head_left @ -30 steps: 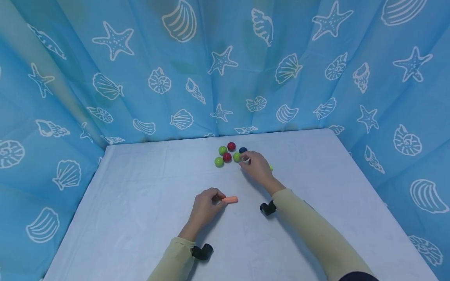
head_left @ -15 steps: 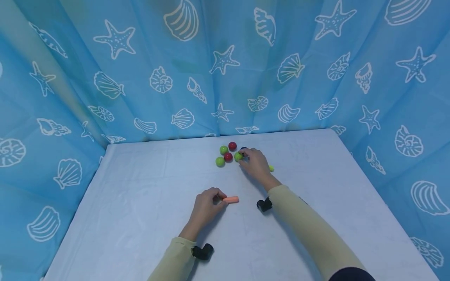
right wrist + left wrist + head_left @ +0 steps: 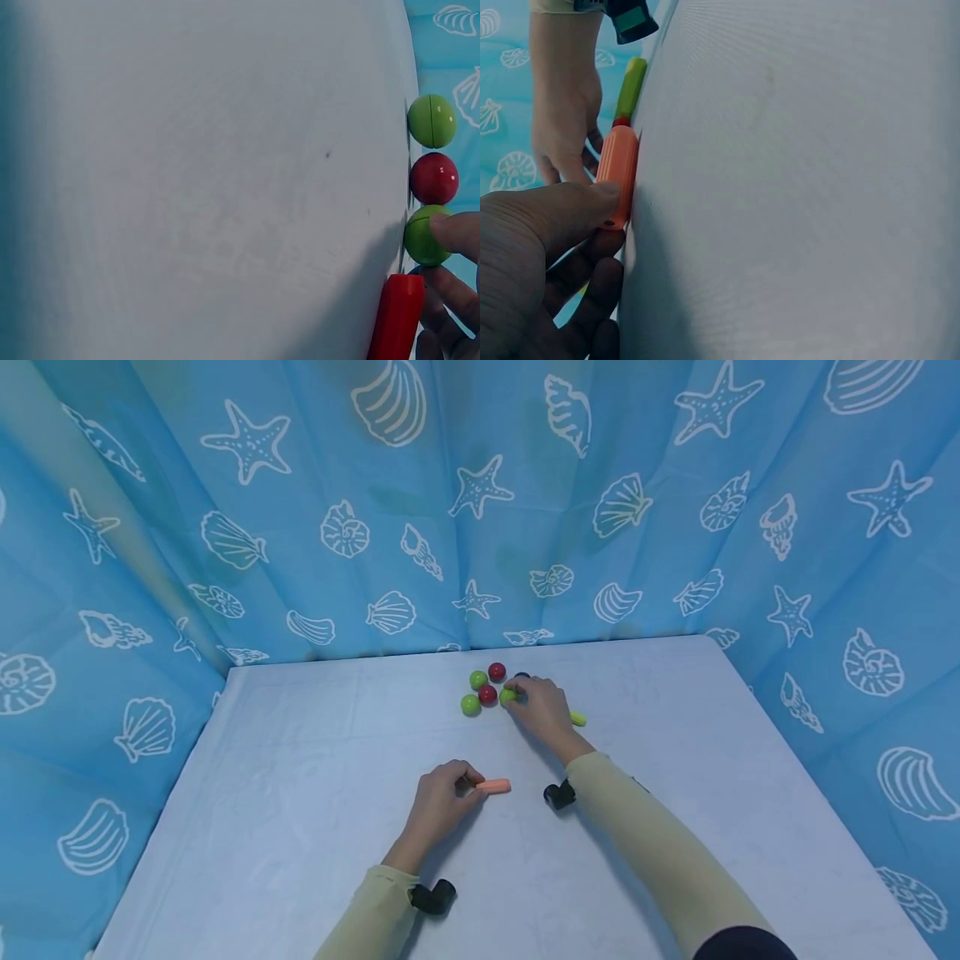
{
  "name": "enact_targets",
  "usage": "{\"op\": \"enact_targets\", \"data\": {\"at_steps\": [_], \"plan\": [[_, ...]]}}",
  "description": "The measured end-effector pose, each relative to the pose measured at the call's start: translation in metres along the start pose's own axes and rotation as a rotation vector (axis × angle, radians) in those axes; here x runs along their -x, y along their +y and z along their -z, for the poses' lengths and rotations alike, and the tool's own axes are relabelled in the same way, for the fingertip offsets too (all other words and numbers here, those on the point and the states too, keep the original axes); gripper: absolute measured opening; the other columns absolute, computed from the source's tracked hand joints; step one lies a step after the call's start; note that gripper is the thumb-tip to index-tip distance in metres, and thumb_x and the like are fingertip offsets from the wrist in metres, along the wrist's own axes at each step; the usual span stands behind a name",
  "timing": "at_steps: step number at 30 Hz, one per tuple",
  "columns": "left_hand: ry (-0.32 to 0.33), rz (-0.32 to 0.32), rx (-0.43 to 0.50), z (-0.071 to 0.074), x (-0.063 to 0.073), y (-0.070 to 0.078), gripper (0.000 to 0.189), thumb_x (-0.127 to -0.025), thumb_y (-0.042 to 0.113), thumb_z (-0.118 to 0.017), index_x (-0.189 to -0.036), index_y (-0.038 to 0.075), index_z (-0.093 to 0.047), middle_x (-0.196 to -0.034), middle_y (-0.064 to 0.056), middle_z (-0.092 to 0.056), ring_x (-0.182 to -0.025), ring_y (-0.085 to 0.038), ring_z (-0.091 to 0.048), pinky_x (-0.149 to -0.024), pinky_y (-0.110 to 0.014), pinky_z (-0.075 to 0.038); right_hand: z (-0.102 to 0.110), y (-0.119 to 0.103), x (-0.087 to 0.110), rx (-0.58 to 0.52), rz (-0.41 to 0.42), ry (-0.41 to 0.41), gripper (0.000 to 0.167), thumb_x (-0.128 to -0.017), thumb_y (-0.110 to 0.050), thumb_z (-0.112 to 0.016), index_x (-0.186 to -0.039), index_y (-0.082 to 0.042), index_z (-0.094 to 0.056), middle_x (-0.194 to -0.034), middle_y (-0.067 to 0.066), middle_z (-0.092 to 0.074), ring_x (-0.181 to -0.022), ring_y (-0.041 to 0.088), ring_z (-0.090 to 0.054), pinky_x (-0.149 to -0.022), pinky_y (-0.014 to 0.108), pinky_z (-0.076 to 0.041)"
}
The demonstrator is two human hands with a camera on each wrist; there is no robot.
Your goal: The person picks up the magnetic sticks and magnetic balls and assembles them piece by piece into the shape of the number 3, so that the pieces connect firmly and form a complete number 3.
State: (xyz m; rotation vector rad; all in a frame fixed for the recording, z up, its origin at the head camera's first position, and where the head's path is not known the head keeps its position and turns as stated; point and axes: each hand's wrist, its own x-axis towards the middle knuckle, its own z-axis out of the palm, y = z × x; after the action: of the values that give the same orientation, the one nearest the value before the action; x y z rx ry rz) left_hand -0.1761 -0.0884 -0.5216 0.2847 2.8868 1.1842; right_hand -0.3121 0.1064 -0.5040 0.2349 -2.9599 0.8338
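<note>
My left hand (image 3: 467, 783) pinches one end of a short orange stick (image 3: 493, 786) lying on the white table (image 3: 300, 760); in the left wrist view the thumb (image 3: 592, 202) presses on the orange stick (image 3: 619, 176). My right hand (image 3: 519, 695) reaches to a cluster of small balls, its fingertips (image 3: 456, 231) closed on a green ball (image 3: 421, 238). A red stick (image 3: 395, 319) lies just below that ball under the hand. A red ball (image 3: 487, 695) and a green ball (image 3: 470, 704) sit to its left. A dark ball (image 3: 522, 676) is mostly hidden by the fingers.
Another green ball (image 3: 478, 679) and red ball (image 3: 497, 672) sit behind the cluster. A yellow-green stick (image 3: 577, 718) lies right of the right hand. Blue shell-print curtains (image 3: 375, 527) close off the back and both sides of the table.
The right hand has slid a little left onto the green ball, covering more of the dark ball and uncovering the yellow-green stick. The left hand and orange stick have not moved.
</note>
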Motion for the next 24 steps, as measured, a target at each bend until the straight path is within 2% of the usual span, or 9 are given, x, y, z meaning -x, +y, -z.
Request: {"op": "enact_targets", "data": {"at_steps": [15, 24], "plan": [[0.001, 0.004, -0.006, -0.001, 0.000, -0.001, 0.011, -0.090, 0.018, -0.079, -0.098, 0.018, -0.073, -0.094, 0.005, -0.068, -0.083, -0.015, -0.055, -0.079, -0.034, -0.050, 0.001, -0.002, 0.008, -0.008, -0.010, -0.022, 0.035, -0.091, -0.027, -0.077, -0.125, -0.022, -0.070, -0.116, 0.005, -0.070, -0.116, 0.031, -0.058, -0.102, 0.053, -0.043], [-0.001, 0.008, -0.004, -0.001, 0.000, -0.001, 0.012, -0.090, 0.018, -0.079, -0.100, 0.018, -0.073, -0.096, 0.004, -0.069, -0.085, -0.015, -0.056, -0.081, -0.035, -0.052, 0.004, -0.004, 0.016, 0.003, 0.008, -0.048, 0.036, -0.092, -0.027, -0.077, -0.127, -0.024, -0.070, -0.113, 0.003, -0.070, -0.111, 0.028, -0.057, -0.097, 0.049, -0.045]]}}
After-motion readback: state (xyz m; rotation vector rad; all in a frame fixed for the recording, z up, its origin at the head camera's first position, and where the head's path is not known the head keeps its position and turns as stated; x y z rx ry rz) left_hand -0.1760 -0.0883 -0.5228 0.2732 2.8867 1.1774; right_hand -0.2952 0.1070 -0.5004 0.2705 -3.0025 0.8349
